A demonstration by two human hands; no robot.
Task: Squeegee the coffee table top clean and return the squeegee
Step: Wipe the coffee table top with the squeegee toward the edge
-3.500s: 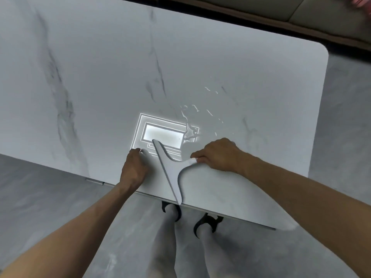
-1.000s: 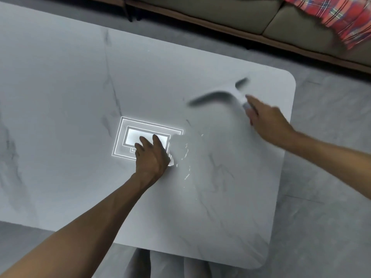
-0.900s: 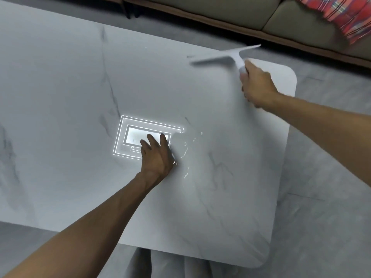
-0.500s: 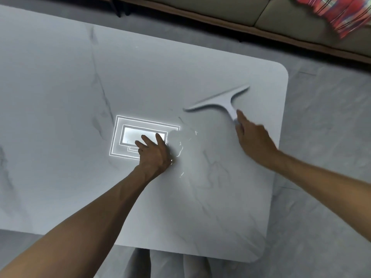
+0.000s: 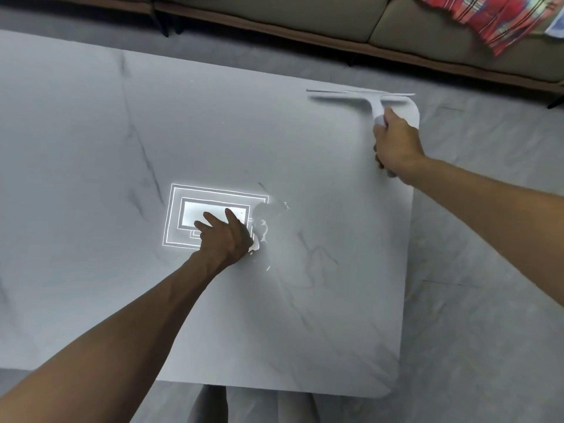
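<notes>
Stood over a white marble-patterned coffee table [image 5: 305, 331] on a grey floor [image 5: 488, 300]. Right hand [image 5: 396, 145] clenched round the handle of a white squeegee [image 5: 370, 102], up at the table's far right corner, blade running along the far edge and its right end reaching just past the rounded corner. Could not tell whether the blade touched the top or sat slightly above it; blurred at its left end. Left hand [image 5: 224, 236] spread flat and released on the table top near the middle, palm down, fingers [image 5: 210, 219] over a bright rectangular light reflection [image 5: 186, 215]. Small puddle and scattered drops of water [image 5: 264, 227] just to the right of that hand, on the table, well apart from the squeegee. Brownish-green sofa [image 5: 335, 19] beyond the table's far edge, with a red plaid cloth [image 5: 500, 19] draped over it toward the right. Legs [image 5: 210, 404] visible beneath the table's near edge.
</notes>
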